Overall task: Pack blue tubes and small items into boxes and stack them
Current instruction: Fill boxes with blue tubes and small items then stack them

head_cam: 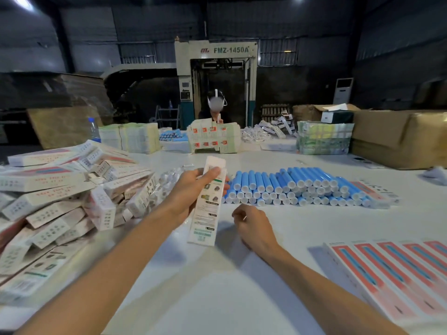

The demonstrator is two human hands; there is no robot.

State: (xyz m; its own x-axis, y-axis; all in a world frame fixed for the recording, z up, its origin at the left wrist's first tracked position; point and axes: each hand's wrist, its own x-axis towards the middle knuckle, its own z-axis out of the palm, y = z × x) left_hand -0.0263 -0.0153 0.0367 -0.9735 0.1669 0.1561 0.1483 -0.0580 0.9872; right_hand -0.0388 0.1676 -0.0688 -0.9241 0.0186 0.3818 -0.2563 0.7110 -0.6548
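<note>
Single head-worn wide-angle view, forward and down over the table (pixel 205 291), close above left hand (pixel 186 187) and right hand (pixel 251 222).

Over the white table (pixel 193 274) only the person's arms and hands show. The left forearm (pixel 116 257), on the table's left side, is bare along the whole stretch that shows, back to the lower edge of the view. The right forearm (pixel 326 281), on the table's right side, is bare in the same way. The left hand (pixel 191 187) and the right hand (pixel 251 223), further in over the table, are both bare. Both arms look slim and long in the wide lens, and blur hides finer marks.
</note>
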